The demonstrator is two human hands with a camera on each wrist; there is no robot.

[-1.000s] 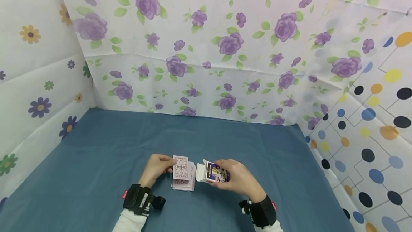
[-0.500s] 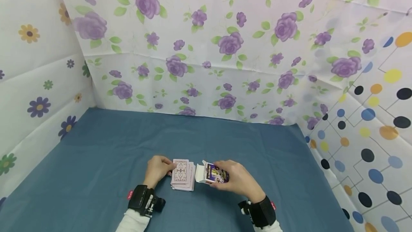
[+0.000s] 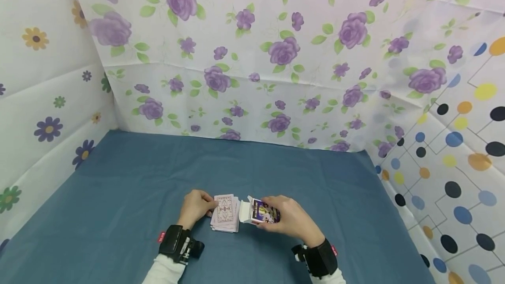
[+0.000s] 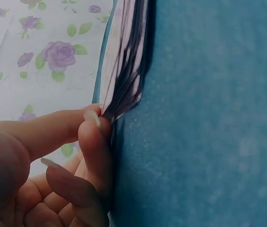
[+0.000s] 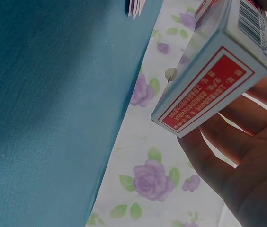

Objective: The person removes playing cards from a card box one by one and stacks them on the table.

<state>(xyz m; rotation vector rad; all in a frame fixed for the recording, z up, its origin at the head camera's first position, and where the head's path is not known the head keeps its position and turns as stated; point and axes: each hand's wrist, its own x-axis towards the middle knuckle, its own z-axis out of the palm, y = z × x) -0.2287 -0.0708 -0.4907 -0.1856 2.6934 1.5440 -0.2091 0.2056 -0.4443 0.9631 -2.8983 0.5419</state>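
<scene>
A stack of playing cards (image 3: 225, 214), backs up with a red-and-white pattern, lies loosely squared on the blue cloth. My left hand (image 3: 194, 207) pinches the cards' left edge between thumb and finger. The left wrist view shows the layered card edges (image 4: 124, 61) meeting the fingertips (image 4: 93, 118). To the right of the stack, my right hand (image 3: 293, 216) grips a card box (image 3: 265, 211) with a dark printed front. The box's white flap (image 3: 245, 210) stands open toward the cards. Red panels and a barcode show on the box (image 5: 214, 85) in the right wrist view.
A blue cloth (image 3: 158, 165) covers the table. Floral sheets (image 3: 244, 56) hang behind it and at the left, and a dotted sheet (image 3: 453, 179) hangs at the right. Each wrist wears a black strap (image 3: 173, 242).
The upper cards, offset toward the far side a second ago, have come nearer and slightly right, lying more evenly over the stack. My left hand moved with them; the right hand with the box barely moved.
</scene>
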